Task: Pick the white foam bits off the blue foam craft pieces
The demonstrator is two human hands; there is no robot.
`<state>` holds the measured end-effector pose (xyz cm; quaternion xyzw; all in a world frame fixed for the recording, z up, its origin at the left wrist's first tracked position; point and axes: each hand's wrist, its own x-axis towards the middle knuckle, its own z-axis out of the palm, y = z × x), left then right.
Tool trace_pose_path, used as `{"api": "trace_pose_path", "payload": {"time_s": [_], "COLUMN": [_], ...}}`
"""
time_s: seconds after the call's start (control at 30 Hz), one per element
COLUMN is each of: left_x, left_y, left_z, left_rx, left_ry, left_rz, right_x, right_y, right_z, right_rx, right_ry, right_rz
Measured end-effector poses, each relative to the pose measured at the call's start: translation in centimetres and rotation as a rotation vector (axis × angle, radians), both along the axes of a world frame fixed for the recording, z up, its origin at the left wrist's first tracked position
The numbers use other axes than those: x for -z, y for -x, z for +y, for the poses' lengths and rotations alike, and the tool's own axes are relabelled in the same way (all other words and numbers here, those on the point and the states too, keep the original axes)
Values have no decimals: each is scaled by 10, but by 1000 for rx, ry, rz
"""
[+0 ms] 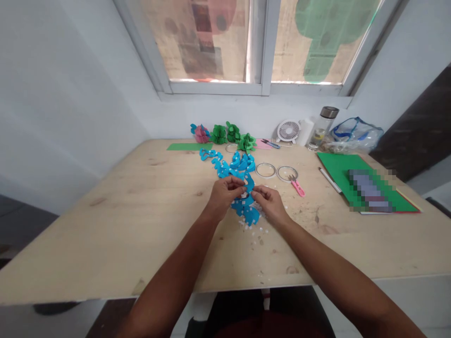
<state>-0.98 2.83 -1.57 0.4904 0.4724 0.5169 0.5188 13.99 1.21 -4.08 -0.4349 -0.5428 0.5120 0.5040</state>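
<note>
Near the middle of the table, my left hand (221,198) pinches a blue paper cutout (249,181) dotted with small white squares. The fingers of my right hand (272,203) are closed at the cutout's right edge, thumb and forefinger together. More blue cutouts (251,216) with white squares lie just under and in front of my hands. Beyond them is a group of curled blue paper pieces (242,162). Tiny white scraps (260,230) are scattered on the wood beside my right wrist. My fingers hide part of the held cutout.
Two tape rolls (266,170) and pink thread snips (297,185) lie right of the blue pieces. Green paper flowers (219,134) line the wall. Farther right stand a small fan (289,131), a bottle (320,129), a plastic bag (359,136) and green sheets (338,171).
</note>
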Motion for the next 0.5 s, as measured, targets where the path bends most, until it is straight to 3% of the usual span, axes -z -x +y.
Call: {"api": "trace_pose_path", "payload": {"time_s": [0.5], "left_x": [-6], "left_y": [-6], "left_z": [-6], "left_rx": [-24], "left_ry": [24], "left_rz": [-2], "right_x": [5], "right_y": [-1], "right_z": [1], "right_rx": [40], "right_ry": [-10], "right_rz": [-64]}}
